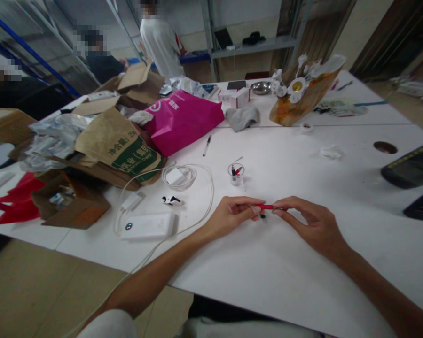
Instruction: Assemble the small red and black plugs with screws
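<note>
A slim red piece, apparently part of a pen, is held level above the white table between my two hands. My left hand is closed in a pinch round its left end. At the other end, where the piece looks dark and thin, my right hand has thumb and forefinger pinched on it. Just beneath is a small black item, too small to name. Beyond my hands stands a clear cup with several small black and red parts inside. A black-and-clear pen lies farther back.
On the left sit a white power bank, a coiled white cable, a small cardboard box and a magenta bag. Dark devices stand at the right edge. Several people are in the background.
</note>
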The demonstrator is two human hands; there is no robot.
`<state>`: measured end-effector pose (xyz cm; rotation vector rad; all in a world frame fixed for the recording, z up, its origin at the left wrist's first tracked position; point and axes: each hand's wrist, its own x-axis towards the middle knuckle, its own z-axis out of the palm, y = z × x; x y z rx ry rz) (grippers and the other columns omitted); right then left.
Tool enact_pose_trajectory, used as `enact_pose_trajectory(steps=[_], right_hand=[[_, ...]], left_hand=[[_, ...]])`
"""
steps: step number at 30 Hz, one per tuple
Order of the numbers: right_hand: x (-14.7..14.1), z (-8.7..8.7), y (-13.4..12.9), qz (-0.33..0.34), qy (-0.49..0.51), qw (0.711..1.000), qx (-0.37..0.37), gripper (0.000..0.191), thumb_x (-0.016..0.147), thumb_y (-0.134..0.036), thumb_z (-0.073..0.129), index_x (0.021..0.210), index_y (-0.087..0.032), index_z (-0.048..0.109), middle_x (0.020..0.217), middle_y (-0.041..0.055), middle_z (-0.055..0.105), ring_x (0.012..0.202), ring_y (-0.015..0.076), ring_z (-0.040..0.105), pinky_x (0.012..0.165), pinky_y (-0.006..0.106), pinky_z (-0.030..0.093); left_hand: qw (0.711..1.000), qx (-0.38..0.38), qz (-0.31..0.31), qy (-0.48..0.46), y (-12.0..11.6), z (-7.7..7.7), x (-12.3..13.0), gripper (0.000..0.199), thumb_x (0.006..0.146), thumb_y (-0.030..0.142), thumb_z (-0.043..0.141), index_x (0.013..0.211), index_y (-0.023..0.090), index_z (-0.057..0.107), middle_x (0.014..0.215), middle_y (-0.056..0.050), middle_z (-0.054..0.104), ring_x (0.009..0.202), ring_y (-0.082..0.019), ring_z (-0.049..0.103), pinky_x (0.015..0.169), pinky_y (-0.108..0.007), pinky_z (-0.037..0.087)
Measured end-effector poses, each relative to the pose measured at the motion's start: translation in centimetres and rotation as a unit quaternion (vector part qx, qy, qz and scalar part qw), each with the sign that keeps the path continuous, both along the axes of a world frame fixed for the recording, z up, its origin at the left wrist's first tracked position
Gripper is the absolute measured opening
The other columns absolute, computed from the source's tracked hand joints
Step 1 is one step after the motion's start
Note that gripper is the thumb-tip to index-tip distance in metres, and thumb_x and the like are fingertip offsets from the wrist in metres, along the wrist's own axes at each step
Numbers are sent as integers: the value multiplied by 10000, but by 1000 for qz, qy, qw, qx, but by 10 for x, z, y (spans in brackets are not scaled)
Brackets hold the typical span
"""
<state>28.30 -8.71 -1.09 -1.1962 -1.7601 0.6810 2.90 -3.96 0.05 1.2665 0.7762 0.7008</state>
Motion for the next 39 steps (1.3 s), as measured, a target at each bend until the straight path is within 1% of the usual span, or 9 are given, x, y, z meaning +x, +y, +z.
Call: enact_pose_trajectory(steps=[6, 12, 15, 20, 23, 29, 33, 39], right_hand=[[-1, -1, -3, -13, -8, 1000, 8, 139, 1014, -373, 763, 1117, -284, 791, 1048, 60, 840, 920, 257, 808, 850, 411, 673], [1, -3, -3, -6, -19, 1000, 5, 140, 1024, -356, 746, 1137, -285, 787, 1069, 62, 836, 942, 259, 805, 865, 415, 671], [1, -4, -3, -5, -22, 1000, 10, 142, 1019, -342, 753, 1146, -289, 787, 1075, 52, 837, 946, 256, 808, 867, 409, 670], [1, -3, -3, 3, -25, 1000, 10, 147, 1026, -319, 743, 1163, -288, 784, 1112, 62, 839, 977, 265, 808, 896, 431, 668], [1, -3, -3, 5, -36, 999, 17, 148, 1028, -302, 742, 1170, -285, 778, 1113, 64, 839, 975, 258, 807, 888, 420, 664], [0, -2, -4, 7, -62, 997, 44, 150, 1035, -276, 729, 1179, -284, 769, 1098, 53, 840, 956, 237, 809, 869, 378, 658], [0, -2, -3, 2, -65, 996, 58, 140, 1030, -277, 735, 1165, -268, 773, 1063, 45, 841, 918, 222, 810, 842, 345, 650], [0, -2, -3, 1, -70, 996, 51, 113, 1031, -278, 735, 1142, -276, 757, 1036, 35, 834, 887, 215, 800, 830, 336, 638]], left_hand=[[1000, -2, -5, -8, -2, 0, 1, 430, 935, 477, 846, 1232, 167, 845, 1077, -138, 846, 878, -204, 776, 855, -329, 624], [999, 43, -5, -3, -2, -2, 1, 382, 970, 450, 812, 1235, 177, 847, 1077, -129, 843, 875, -195, 759, 845, -312, 605], [997, 72, -1, 9, -2, -4, 0, 353, 987, 426, 796, 1236, 181, 847, 1092, -126, 840, 911, -198, 762, 851, -304, 598], [994, 104, -6, 29, -2, -6, -1, 360, 1014, 438, 760, 1260, 185, 835, 1126, -127, 840, 958, -217, 778, 869, -315, 604], [993, 113, -3, 33, -2, -7, -1, 368, 1021, 438, 751, 1267, 176, 832, 1129, -131, 840, 973, -219, 779, 867, -310, 602], [992, 121, 4, 45, -4, -4, 0, 382, 1030, 451, 735, 1260, 162, 834, 1075, -123, 847, 900, -199, 768, 855, -308, 605], [989, 138, 8, 47, -5, -3, -1, 348, 1029, 404, 747, 1260, 159, 834, 1088, -118, 844, 952, -197, 774, 897, -299, 603], [981, 192, 13, 35, -3, -2, -2, 265, 1016, 308, 770, 1249, 210, 850, 1131, -111, 835, 1038, -211, 775, 973, -321, 598]])
